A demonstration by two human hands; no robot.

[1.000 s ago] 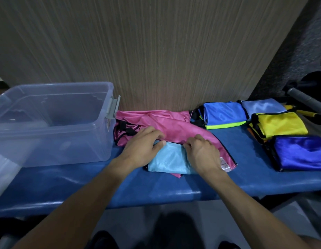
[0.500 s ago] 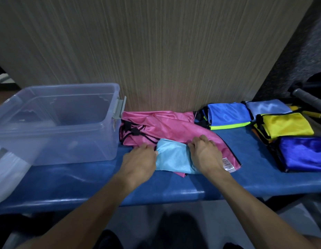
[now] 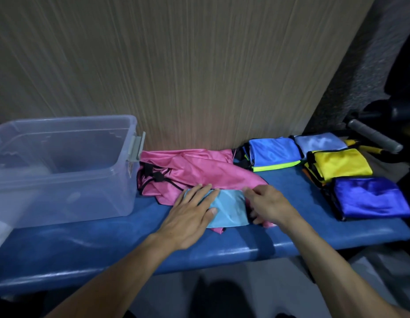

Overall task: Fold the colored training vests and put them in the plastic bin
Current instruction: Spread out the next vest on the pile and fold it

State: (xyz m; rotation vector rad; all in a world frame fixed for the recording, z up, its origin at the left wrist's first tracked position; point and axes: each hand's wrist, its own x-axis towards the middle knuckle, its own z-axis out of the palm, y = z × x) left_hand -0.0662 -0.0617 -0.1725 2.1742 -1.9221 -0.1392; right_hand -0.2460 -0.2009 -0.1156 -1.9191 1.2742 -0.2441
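A folded light blue vest (image 3: 229,208) lies on the blue bench (image 3: 89,244), on top of an unfolded pink vest (image 3: 199,171). My left hand (image 3: 190,216) rests flat on the left part of the light blue vest, fingers straight. My right hand (image 3: 268,206) is at its right edge with fingers curled down over the edge; whether they pinch the cloth cannot be seen. The clear plastic bin (image 3: 116,191) stands at the left with no vest in it.
Folded vests lie at the right: blue with a green edge (image 3: 273,152), pale blue (image 3: 318,143), yellow (image 3: 341,164) and dark blue (image 3: 369,196). A wood-grain wall stands behind the bench. A grey bar handle (image 3: 374,138) sticks out at the far right.
My left hand has gone from the vest's left edge onto its top and now lies flat. My right hand has shifted a little along the right edge.
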